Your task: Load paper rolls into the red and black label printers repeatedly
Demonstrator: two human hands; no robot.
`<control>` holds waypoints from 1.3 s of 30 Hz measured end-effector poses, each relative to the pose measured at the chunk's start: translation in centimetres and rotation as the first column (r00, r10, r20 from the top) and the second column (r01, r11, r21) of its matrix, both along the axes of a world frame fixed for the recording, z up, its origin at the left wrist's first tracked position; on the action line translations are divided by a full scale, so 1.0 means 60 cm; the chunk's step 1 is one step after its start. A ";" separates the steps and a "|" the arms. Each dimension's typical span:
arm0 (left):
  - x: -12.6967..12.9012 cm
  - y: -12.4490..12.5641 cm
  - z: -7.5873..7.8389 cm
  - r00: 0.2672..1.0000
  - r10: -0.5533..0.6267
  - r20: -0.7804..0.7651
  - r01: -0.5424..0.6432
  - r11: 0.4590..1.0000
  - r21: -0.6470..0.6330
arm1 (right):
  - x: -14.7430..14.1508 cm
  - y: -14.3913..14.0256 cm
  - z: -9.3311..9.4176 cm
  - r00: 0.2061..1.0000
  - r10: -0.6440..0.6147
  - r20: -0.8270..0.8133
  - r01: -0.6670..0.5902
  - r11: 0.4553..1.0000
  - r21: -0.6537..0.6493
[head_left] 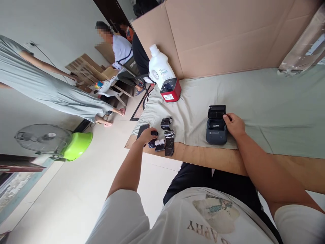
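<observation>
My right hand (234, 124) rests against the right side of a dark grey label printer (216, 130), fingers touching its raised lid (216, 111). My left hand (147, 135) is closed over a small roll in black wrap (152, 143) near the table's front left corner. Beside it lie a white paper roll (160, 143), a loose black wrapper (169, 141) and another black-wrapped roll (166, 123). A dark phone (141, 130) lies partly under my left hand.
A red and black printer (170, 90) and a white detergent bottle (159, 69) stand at the back left of the cloth-covered table (266, 101). Cardboard sheets (215, 37) line the back. On the floor left: a fan (42, 137), a green basin (77, 145), two other people.
</observation>
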State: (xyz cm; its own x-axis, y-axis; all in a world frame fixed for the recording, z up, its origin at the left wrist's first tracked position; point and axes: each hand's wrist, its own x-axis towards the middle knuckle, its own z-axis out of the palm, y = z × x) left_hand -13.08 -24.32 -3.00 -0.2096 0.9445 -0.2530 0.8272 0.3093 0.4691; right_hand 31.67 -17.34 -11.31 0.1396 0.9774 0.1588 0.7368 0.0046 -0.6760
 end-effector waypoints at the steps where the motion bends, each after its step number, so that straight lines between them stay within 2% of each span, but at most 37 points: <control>1: 0.012 0.000 0.000 0.993 -0.023 -0.119 0.026 0.999 0.027 | 0.000 0.000 0.000 1.000 0.005 -0.008 -0.005 1.000 0.005; 3: 0.037 0.001 0.001 0.943 -0.090 -0.321 0.123 0.989 0.082 | 0.001 -0.001 0.000 1.000 0.005 -0.022 -0.005 1.000 0.002; 4: 0.050 0.002 0.001 0.923 -0.140 -0.359 0.190 0.976 0.106 | 0.001 -0.001 0.000 1.000 0.003 -0.025 -0.003 1.000 -0.005; 6: 0.078 0.005 -0.005 0.894 -0.264 -0.361 0.323 0.940 0.113 | 0.001 0.000 0.000 1.000 -0.001 -0.026 0.000 1.000 -0.020; 8: 0.105 0.009 -0.017 0.863 -0.361 -0.353 0.407 0.911 0.062 | 0.001 0.000 0.000 1.000 0.006 -0.028 -0.007 1.000 -0.029; 11: 0.138 0.013 -0.034 0.826 -0.391 -0.405 0.416 0.909 -0.029 | 0.000 -0.001 0.003 0.999 0.017 -0.036 -0.018 0.999 -0.041; 14: 0.160 0.010 -0.032 0.837 -0.381 -0.391 0.409 0.912 -0.013 | -0.002 -0.003 0.007 0.999 0.008 -0.043 -0.011 0.998 -0.062; 16: 0.174 0.006 -0.016 0.885 -0.415 -0.212 0.433 0.900 0.045 | -0.003 -0.004 0.010 0.999 0.004 -0.049 -0.008 0.997 -0.079; 17: 0.184 0.003 -0.006 0.892 -0.449 -0.056 0.452 0.889 0.075 | -0.004 -0.005 0.012 0.999 0.005 -0.053 -0.009 0.996 -0.086; 18: 0.197 0.002 0.005 0.866 -0.485 0.125 0.475 0.874 0.101 | -0.004 -0.005 0.013 0.998 0.007 -0.057 -0.012 0.996 -0.091; 20: 0.233 0.003 0.025 0.719 -0.538 0.439 0.533 0.833 0.148 | -0.005 -0.005 0.015 0.998 0.011 -0.064 -0.017 0.995 -0.096; 22: 0.280 0.015 0.037 0.582 -0.588 0.562 0.581 0.784 0.218 | -0.005 -0.005 0.016 0.998 0.009 -0.067 -0.016 0.995 -0.100; 24: 0.333 0.038 0.037 0.539 -0.672 0.507 0.602 0.729 0.326 | -0.004 -0.005 0.015 0.998 0.012 -0.062 -0.019 0.994 -0.104; 26: 0.383 0.066 0.027 0.553 -0.746 0.372 0.615 0.666 0.421 | -0.003 -0.004 0.015 0.998 0.023 -0.050 -0.027 0.995 -0.100; 29: 0.435 0.103 0.007 0.576 -0.797 0.181 0.689 0.592 0.419 | -0.003 -0.004 0.016 0.999 0.030 -0.033 -0.033 0.995 -0.099; 33: 0.459 0.119 -0.002 0.601 -0.799 0.006 0.761 0.575 0.299 | -0.005 -0.005 0.019 0.999 0.031 -0.033 -0.035 0.993 -0.109; 39: 0.459 0.115 0.015 0.598 -0.799 -0.064 0.792 0.576 0.202 | -0.007 -0.007 0.024 0.999 0.027 -0.033 -0.031 0.993 -0.118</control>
